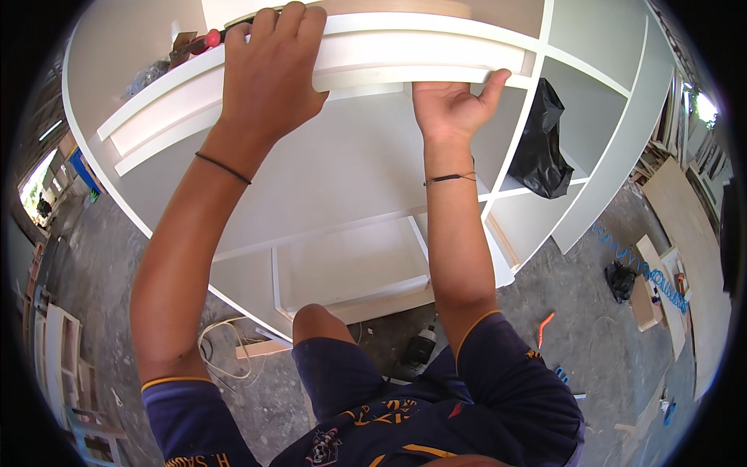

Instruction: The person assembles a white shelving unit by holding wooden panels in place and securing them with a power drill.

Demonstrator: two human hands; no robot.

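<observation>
A white cabinet frame (pixel 537 50) stands in front of me, with a long recessed white shelf front (pixel 420 53) across its upper part. My left hand (pixel 276 70) is closed over that front's top edge, fingers curled onto the upper side. From below, my right hand (pixel 455 107) holds the lower edge, palm up. Its thumb rests out along the front and its other fingers are hidden beneath. A tool with a red-tipped handle (pixel 212 37) lies on the shelf just left of my left hand.
A black plastic bag (pixel 542 144) hangs in a right compartment. Below is a white drawer-like frame (pixel 350 261). On the concrete floor lie a power drill (pixel 420 346), a beige cable (pixel 222 335), a wood strip (pixel 261 349) and a blue coiled hose (pixel 657 280). Boards (pixel 677 210) lean at right.
</observation>
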